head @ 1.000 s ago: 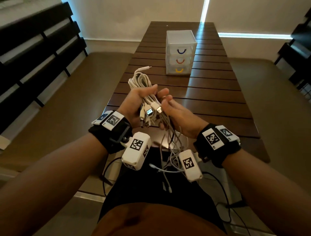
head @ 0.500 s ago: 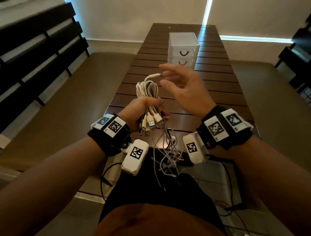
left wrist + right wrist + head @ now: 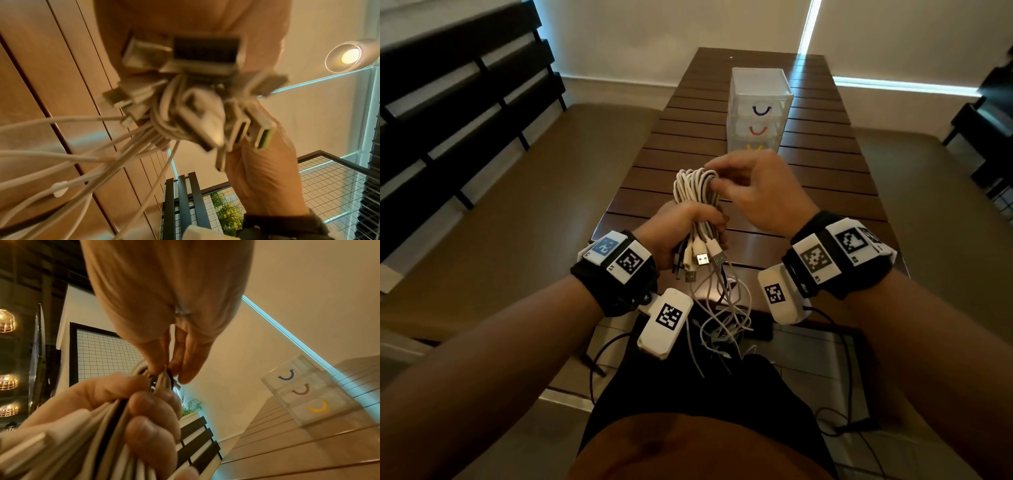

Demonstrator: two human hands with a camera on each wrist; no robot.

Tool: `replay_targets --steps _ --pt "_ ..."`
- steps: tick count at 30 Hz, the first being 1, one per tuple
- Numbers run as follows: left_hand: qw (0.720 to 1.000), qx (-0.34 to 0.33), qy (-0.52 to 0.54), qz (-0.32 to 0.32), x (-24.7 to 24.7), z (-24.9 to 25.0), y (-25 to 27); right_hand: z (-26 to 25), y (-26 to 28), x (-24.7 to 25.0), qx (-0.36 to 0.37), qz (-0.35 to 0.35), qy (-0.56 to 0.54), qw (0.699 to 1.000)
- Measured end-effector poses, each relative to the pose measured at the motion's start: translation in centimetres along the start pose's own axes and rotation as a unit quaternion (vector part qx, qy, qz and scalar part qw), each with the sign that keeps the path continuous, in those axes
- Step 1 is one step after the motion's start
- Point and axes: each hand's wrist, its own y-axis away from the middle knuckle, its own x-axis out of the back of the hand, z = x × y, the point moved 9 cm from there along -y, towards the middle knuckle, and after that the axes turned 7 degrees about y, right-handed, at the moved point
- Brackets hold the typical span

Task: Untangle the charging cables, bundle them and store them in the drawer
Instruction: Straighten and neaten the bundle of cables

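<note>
A folded bundle of white charging cables [image 3: 695, 195] stands upright in my left hand [image 3: 681, 229], whose fingers wrap round its middle. USB plugs [image 3: 702, 258] stick out below the fist, and loose cable tails [image 3: 722, 315] hang down over my lap. My right hand [image 3: 750, 185] is at the looped top of the bundle, thumb and fingers pinching the cables there [image 3: 162, 374]. In the left wrist view the plugs [image 3: 236, 126] crowd the fist, blurred. The clear three-drawer box [image 3: 758, 109] stands farther along the table, its drawers closed.
The slatted wooden table [image 3: 825, 192] runs away from me, with cushioned benches [image 3: 500, 222] on both sides. Black wires [image 3: 839, 404] trail from the wrist cameras down past my lap. A dark slatted backrest [image 3: 448, 102] lines the left.
My right hand, raised and spread open half a second ago, has come down onto the top of the bundle and pinched it. The left hand keeps its hold, slightly lower.
</note>
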Motion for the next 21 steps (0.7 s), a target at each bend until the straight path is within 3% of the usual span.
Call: replay_targets --steps 6,11,16,21 --pt "1.0 -0.005 -0.014 -0.022 -0.6 -0.3 -0.1 -0.1 0.1 0.1 0.013 0.016 0.075 0.997" --pt "1.0 0.024 -0.012 -0.011 -0.3 -0.3 0.0 0.5 0.3 0.4 -0.008 0.037 -0.01 0.999" --pt "1.0 0.024 0.006 -0.01 -0.5 -0.4 0.0 0.6 0.4 0.2 0.009 0.067 0.077 0.995" --pt "0.999 0.027 0.006 -0.018 -0.8 -0.5 0.0 1.2 0.9 -0.3 -0.019 0.084 0.038 0.996"
